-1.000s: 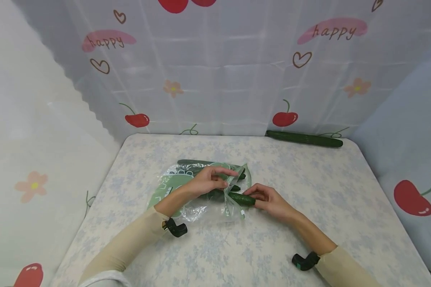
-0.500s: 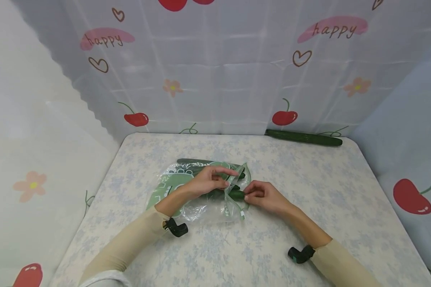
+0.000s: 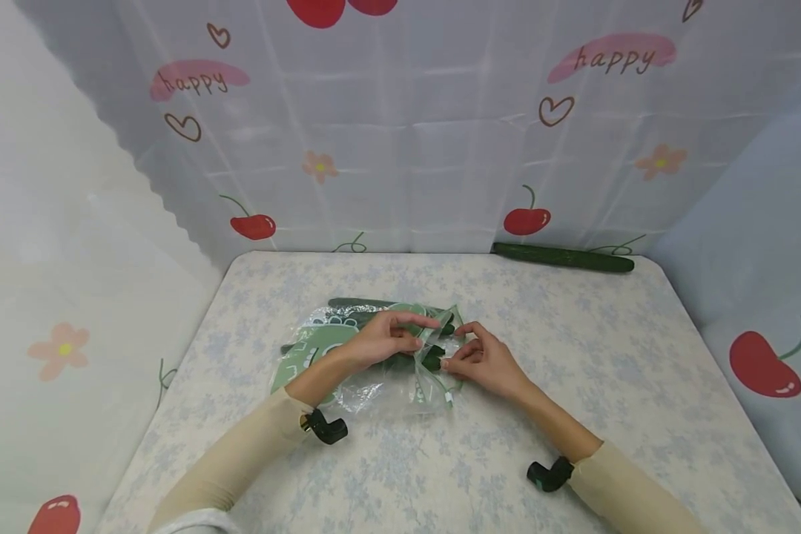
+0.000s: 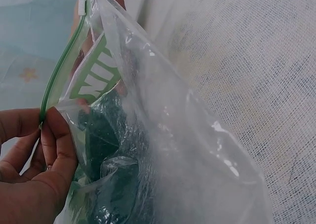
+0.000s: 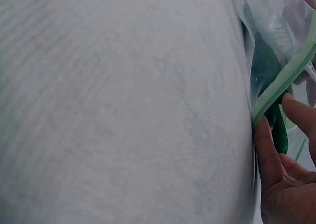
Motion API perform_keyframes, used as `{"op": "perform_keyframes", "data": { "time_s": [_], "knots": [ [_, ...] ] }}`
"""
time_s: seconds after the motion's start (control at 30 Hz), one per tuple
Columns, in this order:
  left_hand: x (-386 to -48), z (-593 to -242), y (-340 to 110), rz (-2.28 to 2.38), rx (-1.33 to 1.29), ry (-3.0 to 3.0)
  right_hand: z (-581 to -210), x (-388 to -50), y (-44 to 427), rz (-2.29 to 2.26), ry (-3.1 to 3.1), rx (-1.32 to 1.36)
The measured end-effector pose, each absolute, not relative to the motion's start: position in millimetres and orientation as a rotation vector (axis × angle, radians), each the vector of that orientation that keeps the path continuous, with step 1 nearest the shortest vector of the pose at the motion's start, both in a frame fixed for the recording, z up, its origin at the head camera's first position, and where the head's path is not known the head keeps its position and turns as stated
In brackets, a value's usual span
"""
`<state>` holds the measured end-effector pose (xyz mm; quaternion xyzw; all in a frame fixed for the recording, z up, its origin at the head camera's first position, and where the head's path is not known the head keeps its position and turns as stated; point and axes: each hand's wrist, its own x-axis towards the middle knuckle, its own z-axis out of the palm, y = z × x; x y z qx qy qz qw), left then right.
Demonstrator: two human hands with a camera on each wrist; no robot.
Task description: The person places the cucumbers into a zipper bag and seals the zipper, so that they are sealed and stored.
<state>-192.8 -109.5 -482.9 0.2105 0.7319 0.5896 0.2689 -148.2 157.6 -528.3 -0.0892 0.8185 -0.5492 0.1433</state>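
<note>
A clear slider zip bag (image 3: 374, 397) with green print lies on the table, its mouth facing right. My left hand (image 3: 382, 340) pinches the mouth's upper edge; the left wrist view shows thumb and fingers on the green zip strip (image 4: 61, 63). Several cucumbers lie in the bag, one along its far side (image 3: 357, 302). The end of the nearest cucumber (image 3: 432, 362) shows at the mouth. My right hand (image 3: 490, 363) is at that opening, fingers apart, thumb by the cucumber's end. In the right wrist view its fingers (image 5: 269, 157) reach beside a green cucumber end (image 5: 280, 135).
Another long cucumber (image 3: 564, 256) lies at the table's back right edge, against the printed curtain (image 3: 400, 185). A flowered cloth covers the table (image 3: 387, 475). The white zip slider (image 3: 449, 398) sits at the bag's near corner.
The nearest cucumber has slid left into the bag, and a dark tip now shows at the bag's left side. My right hand followed it left and its fingers spread. My left hand stayed put.
</note>
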Motion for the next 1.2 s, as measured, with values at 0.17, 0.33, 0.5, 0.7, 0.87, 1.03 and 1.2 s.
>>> {"op": "perform_keyframes", "data": {
  "time_s": [0.17,0.33,0.5,0.7,0.87,1.03,1.2],
  "knots": [
    [-192.6,-483.7,-109.9,1.596,0.557,1.960,-527.1,-148.0,158.6,-1.521,2.383,-0.311],
    [-193.1,-484.1,-110.1,1.602,0.541,1.955,-524.4,-151.4,161.1,-1.534,2.272,-0.360],
    [-193.6,-483.3,-109.7,1.612,0.550,1.947,-522.9,-154.2,175.5,-1.727,1.986,-0.282],
    [-194.1,-483.2,-109.4,1.618,0.539,1.957,-520.4,-166.0,214.7,-1.854,1.914,-0.183],
    [-193.7,-482.5,-109.0,1.617,0.534,1.956,-511.4,-184.9,263.7,-1.836,2.082,-0.110],
    [-192.7,-479.7,-110.2,1.619,0.534,1.952,-509.6,-207.9,311.2,-1.761,2.301,-0.003],
    [-192.3,-478.3,-112.0,1.618,0.530,1.936,-519.2,-226.2,346.7,-1.606,2.610,0.125]
  ]
}}
